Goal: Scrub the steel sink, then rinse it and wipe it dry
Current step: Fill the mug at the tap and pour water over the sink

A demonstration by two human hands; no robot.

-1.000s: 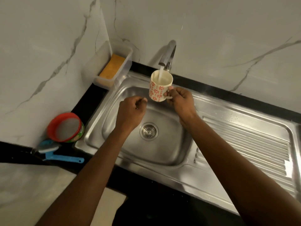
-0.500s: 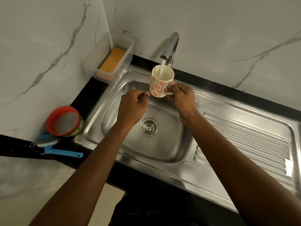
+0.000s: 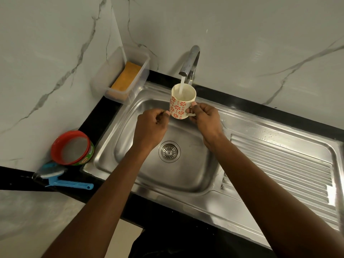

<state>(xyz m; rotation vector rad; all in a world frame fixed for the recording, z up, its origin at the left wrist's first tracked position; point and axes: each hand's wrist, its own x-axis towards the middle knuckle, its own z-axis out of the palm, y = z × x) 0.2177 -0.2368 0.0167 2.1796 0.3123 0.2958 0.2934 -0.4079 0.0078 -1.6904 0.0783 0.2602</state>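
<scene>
The steel sink [image 3: 119, 146] has a round drain [image 3: 169, 151] in its basin and a ribbed drainboard [image 3: 279, 164] on the right. Water runs from the tap [image 3: 190, 62] into a white mug with red flowers [image 3: 181, 105]. My right hand [image 3: 204, 118] grips the mug by its handle and holds it upright under the stream, above the back of the basin. My left hand [image 3: 150, 125] hovers over the basin just left of the mug, its fingers curled shut; a fingertip sits close to the mug's side, and I see nothing in it.
A clear plastic box with an orange sponge [image 3: 126, 77] stands at the sink's back left corner. On the black counter to the left are a red-rimmed green tub [image 3: 72, 148] and a blue-handled brush [image 3: 61, 177]. Marble walls close in behind and on the left.
The mug stays under the running tap in my right hand. My left hand has crept slightly closer to the mug. The view has shifted a little.
</scene>
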